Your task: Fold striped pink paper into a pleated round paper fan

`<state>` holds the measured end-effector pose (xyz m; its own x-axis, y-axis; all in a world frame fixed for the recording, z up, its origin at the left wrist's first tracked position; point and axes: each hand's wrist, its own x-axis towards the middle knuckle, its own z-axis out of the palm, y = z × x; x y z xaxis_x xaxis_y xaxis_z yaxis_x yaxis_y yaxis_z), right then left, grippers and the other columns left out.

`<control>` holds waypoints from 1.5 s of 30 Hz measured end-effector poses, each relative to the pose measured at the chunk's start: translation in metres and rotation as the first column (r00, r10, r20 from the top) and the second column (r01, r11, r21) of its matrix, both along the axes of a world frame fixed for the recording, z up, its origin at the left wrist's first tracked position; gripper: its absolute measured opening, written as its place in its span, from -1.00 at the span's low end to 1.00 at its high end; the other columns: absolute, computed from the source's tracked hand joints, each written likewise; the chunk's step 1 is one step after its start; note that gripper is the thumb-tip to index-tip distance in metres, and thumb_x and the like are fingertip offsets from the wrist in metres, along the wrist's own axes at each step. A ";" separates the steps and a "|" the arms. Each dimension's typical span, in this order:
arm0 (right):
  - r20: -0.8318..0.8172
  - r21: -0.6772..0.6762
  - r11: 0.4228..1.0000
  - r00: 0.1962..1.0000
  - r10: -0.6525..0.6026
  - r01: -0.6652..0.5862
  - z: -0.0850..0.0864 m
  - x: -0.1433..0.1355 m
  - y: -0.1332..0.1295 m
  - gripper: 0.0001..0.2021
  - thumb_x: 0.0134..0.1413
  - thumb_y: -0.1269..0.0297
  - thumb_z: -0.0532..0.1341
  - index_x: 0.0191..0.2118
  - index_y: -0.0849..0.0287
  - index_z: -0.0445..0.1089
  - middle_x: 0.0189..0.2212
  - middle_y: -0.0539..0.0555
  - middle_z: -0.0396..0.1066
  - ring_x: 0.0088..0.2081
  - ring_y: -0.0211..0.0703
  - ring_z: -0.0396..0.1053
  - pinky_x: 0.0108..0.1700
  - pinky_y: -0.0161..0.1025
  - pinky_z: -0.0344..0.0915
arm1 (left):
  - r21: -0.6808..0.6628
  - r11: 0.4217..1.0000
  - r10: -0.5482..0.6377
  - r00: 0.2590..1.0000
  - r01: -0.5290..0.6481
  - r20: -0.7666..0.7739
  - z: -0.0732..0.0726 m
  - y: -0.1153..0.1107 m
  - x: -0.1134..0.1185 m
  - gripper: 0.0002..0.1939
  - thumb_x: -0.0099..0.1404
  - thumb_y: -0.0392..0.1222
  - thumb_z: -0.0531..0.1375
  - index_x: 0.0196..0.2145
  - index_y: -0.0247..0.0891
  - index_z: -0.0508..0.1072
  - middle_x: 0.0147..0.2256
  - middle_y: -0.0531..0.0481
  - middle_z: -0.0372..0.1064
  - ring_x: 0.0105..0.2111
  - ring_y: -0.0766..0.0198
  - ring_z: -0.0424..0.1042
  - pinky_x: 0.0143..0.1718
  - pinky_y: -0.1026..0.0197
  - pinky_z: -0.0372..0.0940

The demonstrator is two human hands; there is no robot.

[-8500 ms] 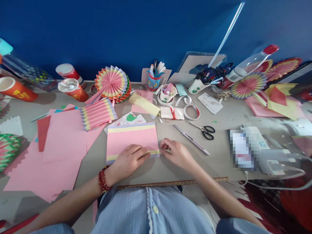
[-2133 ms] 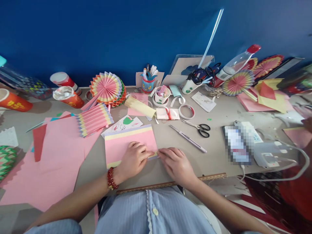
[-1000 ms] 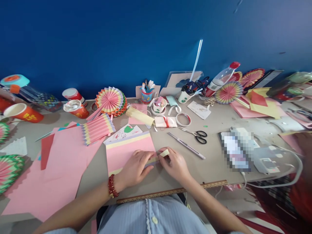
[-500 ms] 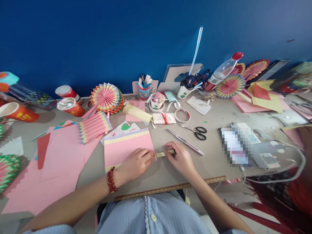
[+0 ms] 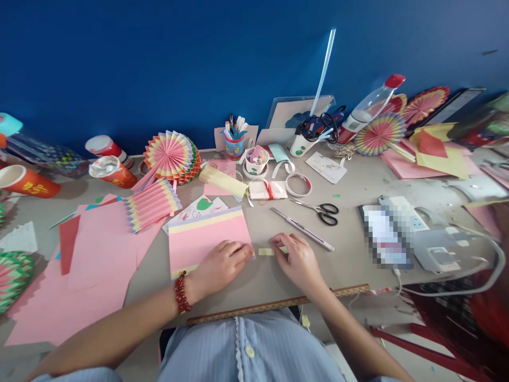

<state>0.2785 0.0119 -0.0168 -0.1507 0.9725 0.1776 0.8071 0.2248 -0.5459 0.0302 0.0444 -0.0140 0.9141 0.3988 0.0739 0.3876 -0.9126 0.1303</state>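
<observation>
Pink paper (image 5: pixel 207 236) lies beneath left fingers (image 5: pixel 241 254), a cup (image 5: pixel 234 149) beyond holding pens (image 5: pixel 241 125).

Strip (image 5: pixel 265 252) right of sheet (image 5: pixel 210 233), seemingly apart.

A grey tabletop (image 5: pixel 347 246) spans the frame, with patterned trim (image 5: pixel 278 306) along its near edge at lower centre. Overlapping pink sheets (image 5: pixel 103 244) spread across the left. At centre, a pink sheet with yellow and lilac bands (image 5: pixel 207 233) lies directly on the surface; just right of it is a pale yellow strip (image 5: pixel 265 251). Right of centre are scissors (image 5: pixel 317 209) and a slim pen-like tool (image 5: pixel 304 230) — well apart from the phone (image 5: pixel 385 239) farther right. A tape roll (image 5: pixel 288 187) lies above the scissors. Orange paper cups (image 5: pixel 29 182) stand at left — and a pen cup (image 5: pixel 234 147) at upper centre.
</observation>
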 end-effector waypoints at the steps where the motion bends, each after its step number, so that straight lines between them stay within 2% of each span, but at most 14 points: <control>1: -0.012 -0.009 1.000 1.000 -0.012 0.012 0.000 0.003 -0.002 -0.90 0.16 0.44 0.14 -0.25 0.10 0.36 -0.35 0.04 0.52 -0.31 -0.08 0.42 -0.21 -0.19 0.28 | -0.007 1.000 0.007 1.000 -0.007 0.011 -0.002 0.000 -0.001 -0.58 0.43 -0.33 0.05 0.22 -0.40 0.22 0.11 -0.24 0.33 0.05 0.03 0.31 0.02 -0.02 0.29; 7: -0.096 -0.079 0.993 0.991 -0.098 0.090 0.000 0.025 -0.008 -0.88 0.27 0.28 0.13 -0.27 0.11 0.39 -0.33 0.03 0.50 -0.29 -0.11 0.43 -0.22 -0.23 0.30 | -0.099 0.993 0.079 0.990 -0.067 0.116 -0.007 0.001 -0.003 -0.63 0.47 -0.32 0.01 0.20 -0.31 0.25 0.09 -0.16 0.37 0.05 0.11 0.35 0.06 0.00 0.31; 11: -0.009 0.017 0.990 0.990 -0.143 0.143 0.004 0.035 -0.002 -0.84 0.29 0.24 0.11 -0.23 0.12 0.42 -0.32 0.07 0.50 -0.25 -0.06 0.42 -0.16 -0.17 0.32 | -0.177 0.976 0.157 0.970 -0.125 0.183 0.007 -0.005 -0.005 -0.70 0.48 -0.30 -0.01 0.10 -0.25 0.35 0.07 -0.11 0.38 0.03 0.16 0.36 0.08 0.05 0.31; 14: 0.146 0.155 0.973 0.970 -0.192 0.170 0.010 0.036 0.001 -0.80 0.31 0.23 0.10 -0.13 0.13 0.45 -0.10 0.16 0.47 -0.09 0.05 0.38 -0.02 -0.05 0.29 | -0.178 0.971 0.193 0.959 -0.157 0.208 0.016 -0.012 -0.014 -0.74 0.45 -0.29 0.04 0.04 -0.26 0.40 0.02 -0.14 0.40 0.00 0.12 0.37 0.05 0.02 0.33; 17: 0.192 0.236 0.962 0.963 -0.187 0.140 0.014 0.023 -0.001 -0.78 0.30 0.25 0.11 -0.10 0.15 0.45 0.03 0.23 0.38 0.00 0.13 0.32 0.05 0.02 0.24 | -0.183 0.950 0.288 0.934 -0.251 0.211 0.017 -0.018 -0.028 -0.74 0.43 -0.23 0.08 0.04 -0.25 0.40 0.01 -0.17 0.40 0.00 0.08 0.36 0.05 -0.03 0.33; 21: 0.094 0.086 0.993 0.993 0.072 -0.080 0.010 -0.015 -0.005 -0.73 0.27 0.26 0.15 0.04 0.19 0.34 -0.23 0.15 0.50 -0.19 0.01 0.42 -0.11 -0.10 0.30 | -0.152 0.927 0.366 0.915 -0.343 0.168 0.009 -0.022 -0.041 -0.59 0.40 -0.12 0.13 0.16 -0.24 0.32 0.15 -0.22 0.29 0.12 -0.01 0.28 0.14 -0.13 0.26; 24: 0.059 0.028 0.998 0.997 0.049 -0.051 0.003 -0.043 -0.001 -0.67 0.18 0.30 0.20 0.06 0.19 0.31 -0.33 0.09 0.50 -0.26 0.01 0.44 -0.14 -0.09 0.29 | -0.116 0.925 0.375 0.918 -0.362 0.131 0.003 -0.026 -0.039 -0.42 0.34 -0.08 0.20 0.25 -0.26 0.21 0.22 -0.24 0.21 0.21 -0.05 0.19 0.21 -0.16 0.19; 27: -0.083 -0.066 0.997 0.996 0.026 -0.032 0.000 -0.059 0.007 -0.65 0.11 0.45 0.15 0.04 0.14 0.29 -0.40 0.00 0.48 -0.37 -0.10 0.44 -0.25 -0.21 0.30 | -0.056 0.915 0.404 0.905 -0.400 0.137 0.000 -0.032 -0.031 -0.34 0.30 -0.01 0.23 0.27 -0.26 0.18 0.25 -0.25 0.19 0.22 -0.05 0.19 0.23 -0.18 0.14; 29: -0.167 -0.091 0.995 0.986 0.016 -0.032 0.000 -0.064 0.009 -0.66 0.11 0.47 0.12 0.01 0.10 0.30 -0.39 -0.02 0.47 -0.38 -0.15 0.44 -0.31 -0.27 0.30 | -0.018 0.908 0.417 0.900 -0.418 0.125 -0.002 -0.035 -0.024 -0.35 0.30 0.01 0.23 0.26 -0.26 0.20 0.25 -0.22 0.21 0.19 -0.05 0.23 0.23 -0.16 0.14; 34: -0.186 -0.039 0.999 0.983 -0.003 -0.004 0.002 -0.068 0.006 -0.68 0.10 0.43 0.16 0.00 0.11 0.32 -0.23 0.07 0.47 -0.27 -0.13 0.48 -0.25 -0.26 0.36 | 0.100 0.901 0.407 0.903 -0.422 0.138 -0.009 -0.035 -0.011 -0.58 0.35 -0.16 0.19 0.14 -0.27 0.35 0.13 -0.16 0.36 0.08 0.00 0.35 0.07 -0.05 0.28; 38: -0.205 -0.066 0.998 0.979 0.002 -0.016 0.013 -0.037 0.014 -0.71 0.19 0.35 0.12 0.03 0.08 0.32 -0.11 0.08 0.48 -0.25 -0.19 0.50 -0.32 -0.32 0.37 | 0.168 0.904 0.372 0.917 -0.393 0.141 -0.016 -0.032 -0.012 -0.69 0.37 -0.31 0.14 0.06 -0.28 0.40 0.04 -0.14 0.43 0.03 0.03 0.38 0.01 -0.03 0.30; 41: 0.105 0.035 0.985 0.980 -0.170 0.167 0.028 0.021 0.028 -0.78 0.26 0.27 0.08 -0.08 0.12 0.42 -0.15 0.13 0.52 -0.19 -0.07 0.49 -0.19 -0.22 0.36 | 0.184 0.910 0.351 0.926 -0.372 0.140 -0.017 -0.032 -0.014 -0.76 0.38 -0.31 0.14 -0.01 -0.29 0.44 0.00 -0.15 0.45 0.01 0.04 0.40 -0.01 -0.02 0.31; 43: 0.346 0.097 0.949 0.883 -0.316 0.301 0.036 0.063 0.036 -0.77 0.26 0.30 0.07 -0.10 0.16 0.44 -0.12 0.18 0.51 -0.12 0.03 0.46 -0.14 -0.16 0.33 | 0.159 0.912 0.358 0.922 -0.379 0.147 -0.013 -0.032 -0.013 -0.74 0.38 -0.21 0.18 0.00 -0.29 0.43 0.03 -0.17 0.44 0.02 0.04 0.40 0.00 -0.01 0.31; 45: 0.555 0.064 0.948 0.779 -0.293 0.311 0.039 0.098 0.042 -0.74 0.24 0.37 0.07 -0.05 0.20 0.43 -0.10 0.21 0.49 -0.10 0.06 0.43 -0.10 -0.14 0.29 | 0.129 0.917 0.359 0.922 -0.377 0.143 -0.007 -0.030 -0.011 -0.61 0.34 -0.09 0.23 0.07 -0.28 0.39 0.11 -0.17 0.38 0.07 0.02 0.36 0.06 -0.03 0.28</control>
<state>0.3761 0.0540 0.0226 0.0884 0.9881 0.1255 0.9959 -0.0903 0.0097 0.0191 0.0143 -0.0213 0.6865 0.6812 0.2544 0.6906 -0.7203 0.0655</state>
